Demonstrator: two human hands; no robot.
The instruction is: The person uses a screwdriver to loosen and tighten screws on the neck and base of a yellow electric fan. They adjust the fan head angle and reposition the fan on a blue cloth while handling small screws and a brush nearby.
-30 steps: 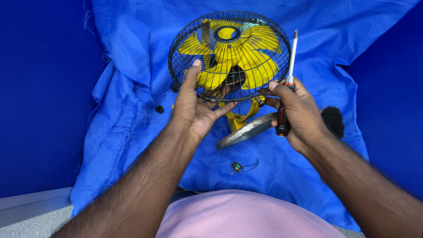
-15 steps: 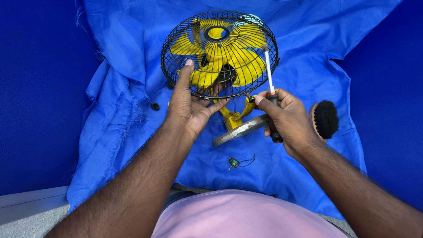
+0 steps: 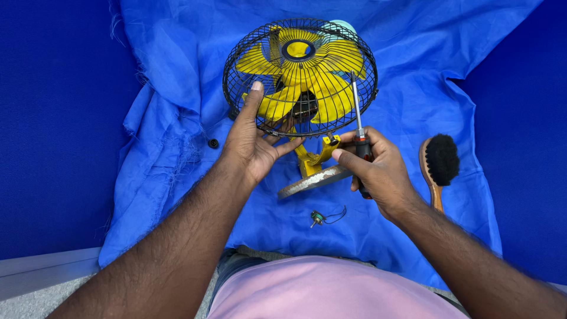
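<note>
Fan (image 3: 300,77) stands tipped on a blue cloth (image 3: 177,77) spread over the worktop, its round face turned up toward the camera and leaning away, so the axis through the hub points up and slightly back. It has yellow blades behind a black wire cage, a dark ring at the hub, a yellow neck and a grey disc base (image 3: 313,181) that sits tilted, one edge lifted off the cloth.

Left hand (image 3: 251,142) is open, fingers stretched up along the lower left rim of the cage, palm against the wire. Right hand (image 3: 378,171) is closed around the dark handle of a screwdriver (image 3: 358,118); its shaft runs nearly upright, tip up against the cage's lower right.

Just right of that hand lies a wooden brush (image 3: 440,162) with black bristles. A small part with a thin wire (image 3: 322,217) lies near the base, and a dark button-like piece (image 3: 213,143) lies left of the left hand.
</note>
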